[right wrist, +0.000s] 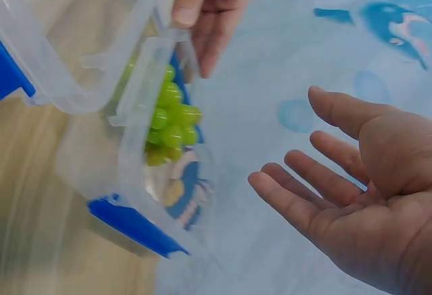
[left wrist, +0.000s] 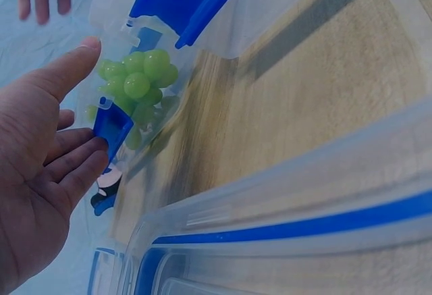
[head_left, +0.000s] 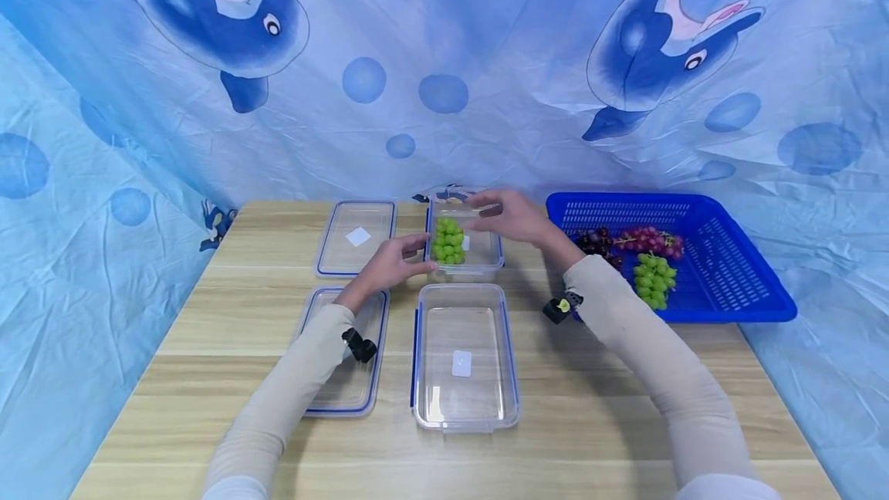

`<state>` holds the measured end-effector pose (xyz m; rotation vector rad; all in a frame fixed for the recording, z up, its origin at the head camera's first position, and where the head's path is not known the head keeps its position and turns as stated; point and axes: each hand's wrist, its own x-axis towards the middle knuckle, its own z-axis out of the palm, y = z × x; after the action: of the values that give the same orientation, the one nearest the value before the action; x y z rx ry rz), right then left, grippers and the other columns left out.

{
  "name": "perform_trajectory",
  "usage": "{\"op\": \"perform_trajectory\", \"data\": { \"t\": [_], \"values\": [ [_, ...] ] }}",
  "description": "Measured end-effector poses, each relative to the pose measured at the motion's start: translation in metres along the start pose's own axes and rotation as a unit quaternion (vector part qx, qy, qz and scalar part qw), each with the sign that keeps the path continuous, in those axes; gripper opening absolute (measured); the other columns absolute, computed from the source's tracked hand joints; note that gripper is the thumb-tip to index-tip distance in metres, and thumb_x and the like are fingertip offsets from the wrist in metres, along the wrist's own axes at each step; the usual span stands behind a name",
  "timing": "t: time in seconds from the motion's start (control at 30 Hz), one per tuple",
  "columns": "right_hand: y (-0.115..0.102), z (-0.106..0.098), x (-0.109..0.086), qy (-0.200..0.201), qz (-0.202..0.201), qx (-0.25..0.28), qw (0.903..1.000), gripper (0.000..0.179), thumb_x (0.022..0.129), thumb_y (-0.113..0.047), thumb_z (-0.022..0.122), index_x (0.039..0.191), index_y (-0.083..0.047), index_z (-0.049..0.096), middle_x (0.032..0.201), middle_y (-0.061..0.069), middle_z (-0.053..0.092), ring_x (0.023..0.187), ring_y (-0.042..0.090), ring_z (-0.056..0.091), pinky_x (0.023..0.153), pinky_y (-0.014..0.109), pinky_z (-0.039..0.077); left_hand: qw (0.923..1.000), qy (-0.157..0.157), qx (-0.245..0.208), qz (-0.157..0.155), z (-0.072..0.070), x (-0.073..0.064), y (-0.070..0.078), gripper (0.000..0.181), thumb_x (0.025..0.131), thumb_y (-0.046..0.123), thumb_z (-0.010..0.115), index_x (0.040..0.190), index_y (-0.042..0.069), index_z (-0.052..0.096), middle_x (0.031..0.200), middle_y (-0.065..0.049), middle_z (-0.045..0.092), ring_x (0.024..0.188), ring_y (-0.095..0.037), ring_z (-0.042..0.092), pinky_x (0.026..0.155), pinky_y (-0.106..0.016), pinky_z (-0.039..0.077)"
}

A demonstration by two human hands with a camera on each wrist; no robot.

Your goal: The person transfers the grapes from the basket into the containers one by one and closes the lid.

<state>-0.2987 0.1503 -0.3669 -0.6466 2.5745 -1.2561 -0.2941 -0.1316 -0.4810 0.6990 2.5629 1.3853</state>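
Observation:
A bunch of green grapes [head_left: 447, 241] lies in the left half of the far clear plastic container [head_left: 479, 259], whose clips are blue. My left hand [head_left: 397, 261] is at that container's left side, thumb and fingers spread apart; in the left wrist view its fingertips [left wrist: 94, 148] are right at a blue clip [left wrist: 113, 125]. Above the container's right rear part hovers my right hand [head_left: 510, 216], its fingers loosely bent with nothing between them. The right wrist view shows this right hand [right wrist: 364, 180] palm up beside the container, apart from the grapes [right wrist: 172, 123].
A second clear container [head_left: 461, 400] stands nearer on the wooden table [head_left: 556, 438]. Two blue-rimmed lids [head_left: 357, 218] [head_left: 347, 400] lie to the left, the nearer one under my left forearm. At right, a blue basket [head_left: 729, 276] holds dark grapes [head_left: 593, 241], red grapes [head_left: 649, 241] and green grapes [head_left: 653, 282].

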Motion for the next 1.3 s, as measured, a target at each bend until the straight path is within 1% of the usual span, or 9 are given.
{"op": "perform_trajectory", "data": {
  "t": [0.23, 0.37, 0.47, 0.6, 0.73, 1.0, 1.07, 1.23, 1.3],
  "values": [
    [-0.011, -0.030, -0.032, 0.032, -0.012, -0.007, 0.9994, 0.048, 0.095, -0.030, 0.075, 0.139, -0.013, 0.064, 0.140, 0.010, 0.063, 0.125, 0.032, 0.062, 0.096, 0.050, 0.058, 1.0000, -0.002, -0.005, 0.004, -0.002, -0.002, -0.002, 0.079, 0.091, 0.042, 0.078, 0.151, 0.002, 0.047, 0.154, -0.016, 0.049, 0.135, -0.034, 0.054, 0.112, -0.043, 0.049],
    [-0.011, -0.052, -0.056, 0.071, -0.042, -0.053, 0.9952, 0.048, 0.094, -0.031, 0.077, 0.137, -0.012, 0.066, 0.133, 0.013, 0.067, 0.119, 0.031, 0.066, 0.093, 0.051, 0.058, 1.0000, -0.003, -0.008, 0.001, -0.002, -0.003, -0.003, 0.080, 0.091, 0.043, 0.078, 0.152, 0.002, 0.046, 0.154, -0.016, 0.049, 0.136, -0.034, 0.054, 0.112, -0.043, 0.049],
    [-0.005, -0.070, -0.077, 0.104, -0.040, -0.080, 0.9906, 0.048, 0.093, -0.031, 0.078, 0.135, -0.011, 0.067, 0.129, 0.013, 0.070, 0.117, 0.030, 0.067, 0.095, 0.050, 0.057, 1.0000, -0.002, -0.005, 0.000, -0.003, -0.003, -0.002, 0.080, 0.090, 0.043, 0.078, 0.151, 0.002, 0.046, 0.154, -0.016, 0.049, 0.135, -0.034, 0.054, 0.111, -0.042, 0.049],
    [0.011, -0.092, -0.103, 0.138, -0.009, -0.106, 0.9847, 0.047, 0.093, -0.033, 0.077, 0.134, -0.012, 0.068, 0.125, 0.012, 0.071, 0.116, 0.029, 0.067, 0.091, 0.031, 0.058, 1.0000, 0.001, -0.004, -0.003, -0.004, -0.003, -0.001, 0.080, 0.090, 0.042, 0.079, 0.151, 0.003, 0.047, 0.154, -0.016, 0.049, 0.136, -0.034, 0.054, 0.111, -0.042, 0.049],
    [0.035, -0.108, -0.126, 0.158, 0.023, -0.126, 0.9792, 0.048, 0.094, -0.038, 0.076, 0.134, -0.013, 0.068, 0.126, 0.012, 0.071, 0.115, 0.027, 0.068, 0.079, 0.007, 0.050, 1.0000, 0.000, -0.003, -0.008, -0.005, -0.002, 0.000, 0.079, 0.090, 0.042, 0.079, 0.152, 0.005, 0.047, 0.154, -0.015, 0.049, 0.136, -0.034, 0.054, 0.111, -0.042, 0.049],
    [0.081, -0.128, -0.166, 0.172, 0.066, -0.163, 0.9693, 0.049, 0.093, -0.037, 0.077, 0.133, -0.009, 0.068, 0.123, 0.019, 0.071, 0.094, -0.002, 0.066, 0.069, 0.008, 0.051, 0.9999, -0.006, -0.004, -0.008, -0.004, -0.001, 0.001, 0.079, 0.091, 0.042, 0.078, 0.152, 0.004, 0.046, 0.155, -0.016, 0.048, 0.136, -0.035, 0.054, 0.112, -0.043, 0.049],
    [0.094, -0.130, -0.174, 0.174, 0.073, -0.177, 0.9659, 0.049, 0.093, -0.036, 0.077, 0.132, -0.007, 0.069, 0.122, 0.021, 0.071, 0.096, 0.005, 0.068, 0.068, 0.010, 0.049, 0.9999, -0.006, -0.004, -0.008, -0.004, -0.001, 0.002, 0.080, 0.091, 0.043, 0.078, 0.152, 0.003, 0.046, 0.155, -0.016, 0.048, 0.136, -0.035, 0.054, 0.112, -0.043, 0.049],
    [0.126, -0.134, -0.192, 0.171, 0.091, -0.201, 0.9603, 0.050, 0.094, -0.035, 0.076, 0.130, -0.001, 0.068, 0.119, 0.026, 0.071, 0.100, 0.037, 0.068, 0.064, 0.022, 0.047, 0.9999, -0.007, -0.006, -0.011, -0.002, 0.000, 0.001, 0.079, 0.091, 0.042, 0.078, 0.152, 0.003, 0.047, 0.154, -0.016, 0.049, 0.136, -0.034, 0.054, 0.111, -0.043, 0.049],
    [0.137, -0.136, -0.198, 0.166, 0.107, -0.202, 0.9594, 0.051, 0.095, -0.036, 0.074, 0.131, 0.000, 0.067, 0.120, 0.027, 0.069, 0.104, 0.042, 0.065, 0.066, 0.030, 0.049, 0.9999, -0.007, -0.008, -0.011, -0.002, 0.001, 0.001, 0.078, 0.091, 0.043, 0.078, 0.151, 0.004, 0.047, 0.154, -0.016, 0.049, 0.136, -0.034, 0.054, 0.111, -0.042, 0.049]
  ]
}}
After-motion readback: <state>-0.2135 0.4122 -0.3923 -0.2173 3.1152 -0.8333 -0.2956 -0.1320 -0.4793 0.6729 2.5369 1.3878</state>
